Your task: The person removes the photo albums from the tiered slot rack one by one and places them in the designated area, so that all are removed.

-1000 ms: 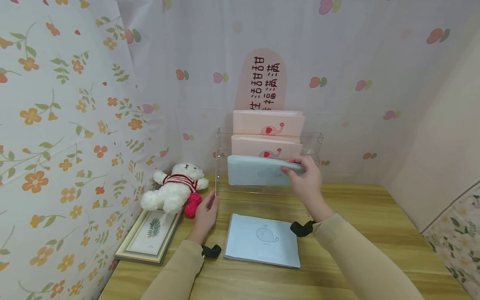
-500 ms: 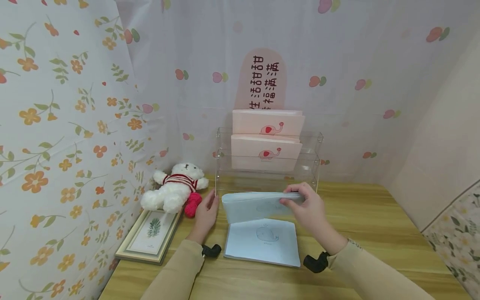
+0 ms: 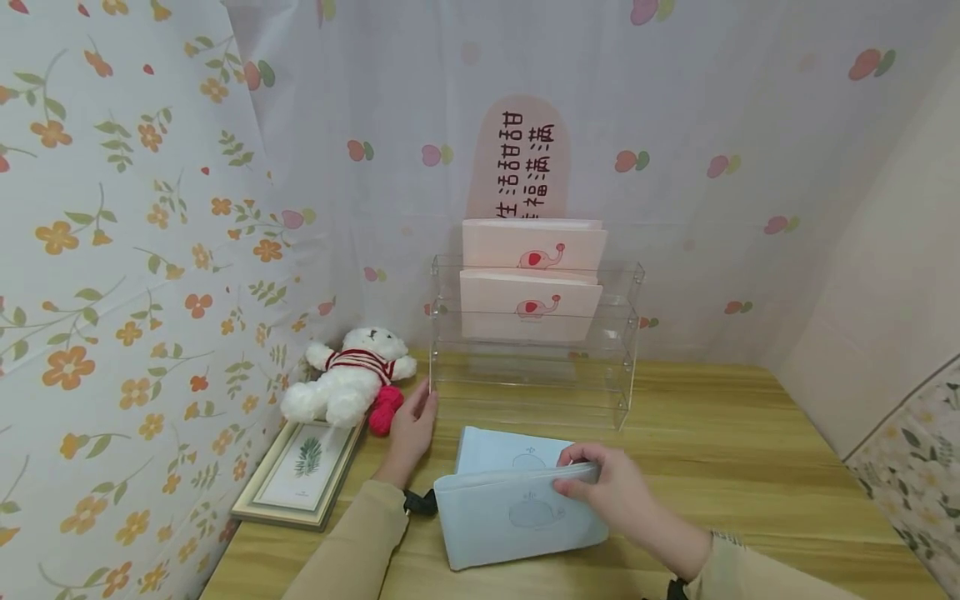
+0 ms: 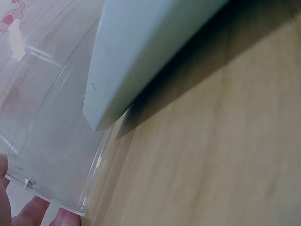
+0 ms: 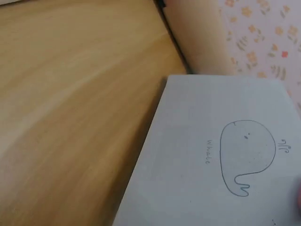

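Observation:
My right hand (image 3: 626, 496) pinches the upper right edge of a light blue booklet (image 3: 487, 525) with a whale drawing, thumb in front and fingers behind. It leans low over the table, overlapping a second light blue whale booklet (image 3: 483, 446) that lies flat behind it. The right wrist view shows the drawing and the word "Whale" on a booklet cover (image 5: 183, 136). My left hand (image 3: 408, 433) holds the left side panel of a clear acrylic rack (image 3: 525, 396), its thumb at the front edge and its fingers along the outside. Two pink elephant booklets (image 3: 532, 304) stand in the rack's upper tiers.
A white teddy bear (image 3: 337, 392) in a striped sweater and a red yarn ball (image 3: 386, 410) lie left of my left hand. Picture frames (image 3: 292, 479) lie stacked before the bear. Patterned cloth (image 3: 337, 192) hangs behind the wooden table (image 3: 712, 442).
My right hand has taken a blue booklet out of the rack's lower part, bringing it down and forward over the one on the table. The left hand stays at the rack.

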`<state>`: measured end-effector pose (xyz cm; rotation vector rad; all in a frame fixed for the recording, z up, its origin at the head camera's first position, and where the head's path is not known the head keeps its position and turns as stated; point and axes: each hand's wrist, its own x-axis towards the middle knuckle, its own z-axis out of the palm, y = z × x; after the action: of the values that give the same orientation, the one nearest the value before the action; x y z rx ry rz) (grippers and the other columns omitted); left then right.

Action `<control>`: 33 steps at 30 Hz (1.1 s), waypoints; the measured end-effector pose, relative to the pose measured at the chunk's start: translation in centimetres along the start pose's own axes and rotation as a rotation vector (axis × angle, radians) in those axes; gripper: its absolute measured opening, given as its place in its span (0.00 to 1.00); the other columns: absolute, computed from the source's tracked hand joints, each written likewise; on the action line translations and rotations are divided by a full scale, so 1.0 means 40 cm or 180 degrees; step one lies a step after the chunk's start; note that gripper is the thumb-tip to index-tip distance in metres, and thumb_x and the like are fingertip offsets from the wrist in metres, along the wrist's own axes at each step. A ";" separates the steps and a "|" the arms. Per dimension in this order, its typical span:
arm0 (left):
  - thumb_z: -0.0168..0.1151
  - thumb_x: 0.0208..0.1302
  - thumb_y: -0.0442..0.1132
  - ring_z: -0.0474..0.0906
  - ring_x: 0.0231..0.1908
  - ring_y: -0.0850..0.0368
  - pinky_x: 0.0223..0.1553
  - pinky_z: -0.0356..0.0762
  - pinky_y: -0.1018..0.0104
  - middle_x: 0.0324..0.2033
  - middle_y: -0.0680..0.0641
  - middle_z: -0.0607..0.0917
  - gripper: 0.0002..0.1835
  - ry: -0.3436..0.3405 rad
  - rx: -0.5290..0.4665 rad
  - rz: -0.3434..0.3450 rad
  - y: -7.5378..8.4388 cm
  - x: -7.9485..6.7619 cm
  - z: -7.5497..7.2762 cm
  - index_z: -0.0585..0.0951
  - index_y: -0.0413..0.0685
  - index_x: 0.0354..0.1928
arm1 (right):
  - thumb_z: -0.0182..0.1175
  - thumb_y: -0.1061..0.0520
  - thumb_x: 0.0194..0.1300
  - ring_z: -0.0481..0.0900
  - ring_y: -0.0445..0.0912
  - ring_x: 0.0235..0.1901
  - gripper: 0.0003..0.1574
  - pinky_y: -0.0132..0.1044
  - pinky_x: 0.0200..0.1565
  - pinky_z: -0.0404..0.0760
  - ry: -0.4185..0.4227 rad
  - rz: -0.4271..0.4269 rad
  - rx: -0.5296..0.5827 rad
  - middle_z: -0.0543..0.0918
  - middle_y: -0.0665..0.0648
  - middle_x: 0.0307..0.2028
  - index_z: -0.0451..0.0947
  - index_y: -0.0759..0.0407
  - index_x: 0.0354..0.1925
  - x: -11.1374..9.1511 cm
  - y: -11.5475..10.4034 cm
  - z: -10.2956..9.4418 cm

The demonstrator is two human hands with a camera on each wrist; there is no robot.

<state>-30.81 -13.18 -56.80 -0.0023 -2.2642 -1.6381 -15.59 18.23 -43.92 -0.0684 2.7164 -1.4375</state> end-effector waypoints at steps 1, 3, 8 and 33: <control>0.62 0.82 0.53 0.88 0.63 0.37 0.66 0.86 0.44 0.63 0.35 0.89 0.27 -0.0002 -0.0002 0.0015 -0.003 0.000 0.000 0.82 0.50 0.74 | 0.85 0.59 0.57 0.79 0.44 0.46 0.17 0.34 0.46 0.76 -0.0018 0.0052 0.0009 0.90 0.49 0.43 0.86 0.51 0.39 -0.006 0.003 0.005; 0.62 0.82 0.52 0.87 0.64 0.38 0.67 0.85 0.41 0.64 0.35 0.89 0.26 -0.0017 -0.0021 -0.0005 -0.008 0.002 0.001 0.82 0.50 0.75 | 0.85 0.58 0.57 0.79 0.44 0.45 0.17 0.34 0.45 0.76 -0.0078 0.0058 0.0016 0.89 0.49 0.43 0.86 0.51 0.40 -0.015 0.011 0.011; 0.64 0.82 0.54 0.88 0.64 0.46 0.67 0.86 0.49 0.65 0.40 0.89 0.26 0.0012 -0.0004 -0.0056 -0.025 0.005 0.004 0.82 0.54 0.75 | 0.86 0.56 0.56 0.79 0.41 0.42 0.18 0.31 0.45 0.79 -0.0306 -0.0269 -0.0192 0.87 0.48 0.39 0.87 0.48 0.41 -0.027 0.025 0.010; 0.62 0.83 0.48 0.88 0.63 0.37 0.67 0.86 0.44 0.64 0.34 0.88 0.25 -0.0030 -0.0084 0.0036 -0.019 0.005 0.007 0.81 0.45 0.74 | 0.86 0.40 0.53 0.74 0.31 0.35 0.29 0.32 0.40 0.81 -0.1236 -0.1184 -0.1357 0.83 0.38 0.35 0.86 0.48 0.48 0.025 0.149 0.038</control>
<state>-31.23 -13.21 -57.51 -0.0293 -2.2453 -1.6654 -16.52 20.26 -49.75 -0.8171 2.7007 -0.7567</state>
